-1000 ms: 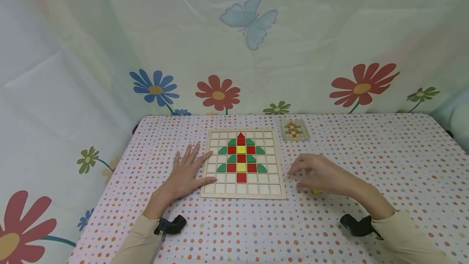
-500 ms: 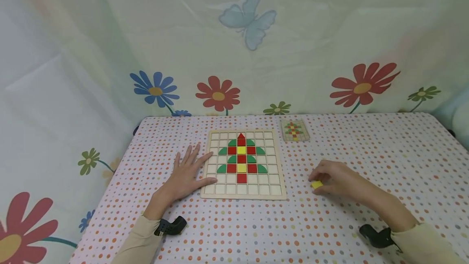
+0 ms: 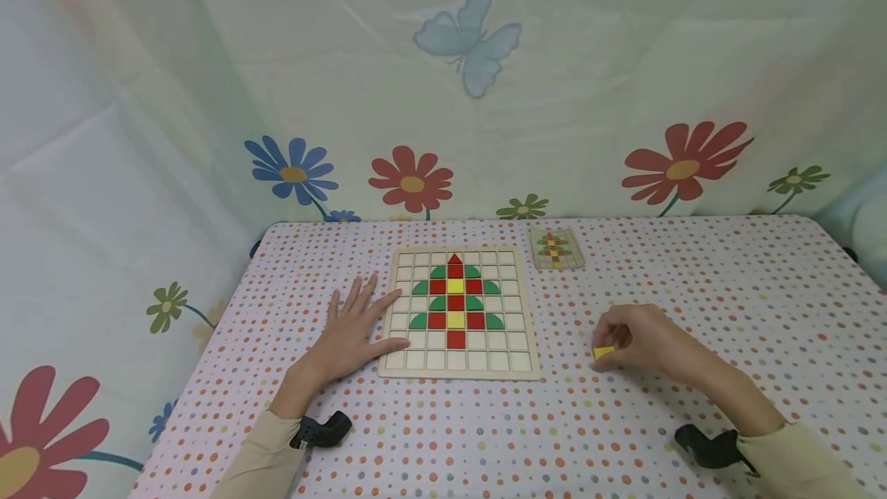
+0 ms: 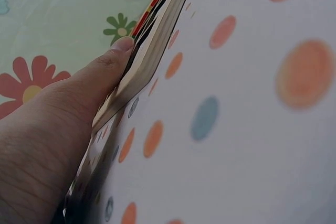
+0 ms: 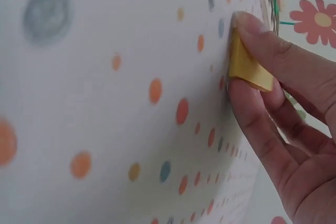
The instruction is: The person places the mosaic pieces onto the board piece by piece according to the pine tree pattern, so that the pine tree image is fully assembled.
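My right hand [image 3: 640, 337] pinches a small yellow block [image 3: 604, 352] between thumb and fingers, close over the table to the right of the board. In the right wrist view the yellow block [image 5: 247, 66] shows its flat face, with the thumb on one side and fingertips on the other. My left hand [image 3: 349, 337] lies with fingers spread at the left edge of the wooden grid board [image 3: 423, 360]; thumb and a fingertip reach onto its rim. Red, yellow and green pieces form a tree shape on the board, a red triangle [image 3: 454, 259] at its top.
Behind the board's right corner lies a small pattern card [image 3: 557, 249] with a similar tree printed on it. A dotted cloth [image 3: 485, 437] covers the table. A flowered curtain [image 3: 589, 98] hangs close behind the table's far edge.
My right hand has moved right, away from the board's edge, and has taken the yellow block between thumb and fingers. My left hand has stayed in place.
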Available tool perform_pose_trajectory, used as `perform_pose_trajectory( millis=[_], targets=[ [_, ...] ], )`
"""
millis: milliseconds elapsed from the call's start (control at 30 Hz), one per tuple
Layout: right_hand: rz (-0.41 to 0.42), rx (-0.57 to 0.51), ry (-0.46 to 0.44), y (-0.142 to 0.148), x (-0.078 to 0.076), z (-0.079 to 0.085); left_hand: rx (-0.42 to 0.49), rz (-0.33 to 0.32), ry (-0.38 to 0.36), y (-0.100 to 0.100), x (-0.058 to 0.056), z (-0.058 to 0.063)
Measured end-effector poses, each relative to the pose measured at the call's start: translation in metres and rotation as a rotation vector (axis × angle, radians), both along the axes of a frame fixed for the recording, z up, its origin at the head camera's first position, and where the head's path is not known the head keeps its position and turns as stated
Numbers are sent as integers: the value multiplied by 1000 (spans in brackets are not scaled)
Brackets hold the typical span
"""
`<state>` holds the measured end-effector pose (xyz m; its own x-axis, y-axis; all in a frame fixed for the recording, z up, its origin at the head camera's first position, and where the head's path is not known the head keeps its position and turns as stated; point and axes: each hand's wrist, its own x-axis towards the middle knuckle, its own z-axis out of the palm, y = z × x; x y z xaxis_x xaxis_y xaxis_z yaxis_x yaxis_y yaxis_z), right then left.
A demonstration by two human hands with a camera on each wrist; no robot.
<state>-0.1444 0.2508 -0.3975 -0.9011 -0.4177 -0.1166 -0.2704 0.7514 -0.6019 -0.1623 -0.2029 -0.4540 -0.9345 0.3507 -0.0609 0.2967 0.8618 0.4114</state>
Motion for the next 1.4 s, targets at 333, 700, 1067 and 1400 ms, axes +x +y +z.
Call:
perform_pose_trajectory(
  millis=[333,700,1067,1400],
  targets=[
    [91,-118,101,-48,-5,6,-3,-3,20,-2,0,-2],
    [190,-289,48,-140,-10,2,1,-11,18,0,-1,-1],
    [195,-287,32,-168,-3,-8,-18,-6,10,-1,-1,-3],
    [179,-194,47,-173,2,-5,-2,-11,25,-2,-2,-4]
  ],
)
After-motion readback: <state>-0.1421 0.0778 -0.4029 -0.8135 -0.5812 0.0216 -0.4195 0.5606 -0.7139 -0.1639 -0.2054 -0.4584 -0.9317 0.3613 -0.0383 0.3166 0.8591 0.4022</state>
